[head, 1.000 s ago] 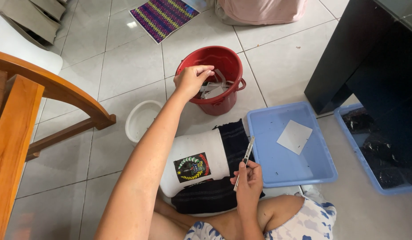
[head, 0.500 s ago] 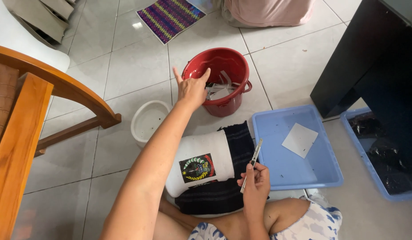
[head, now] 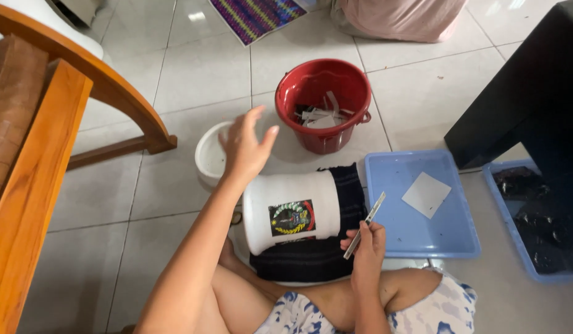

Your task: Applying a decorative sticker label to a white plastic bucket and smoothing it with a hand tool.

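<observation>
My left hand [head: 244,147] hovers empty with fingers spread, above the white bowl [head: 207,156] and left of the red bucket [head: 324,102], which holds white paper scraps. My right hand [head: 367,242] grips a thin metal blade [head: 365,224] that points up and to the right. Between my hands a white cylinder with a round emblem [head: 291,210] lies on its side on a dark folded cloth [head: 314,258]. My crossed legs sit just below the cloth.
A light blue tray [head: 398,227] holding a white square of paper [head: 426,195] sits right of the cloth. A second blue tray [head: 506,210] with dark contents lies under a black cabinet [head: 527,99]. A wooden chair [head: 45,136] stands left; a striped mat [head: 257,15] lies beyond.
My left hand has drawn back from the red bucket, moving left and toward me, fingers now spread. My right hand with the blade has stayed in place.
</observation>
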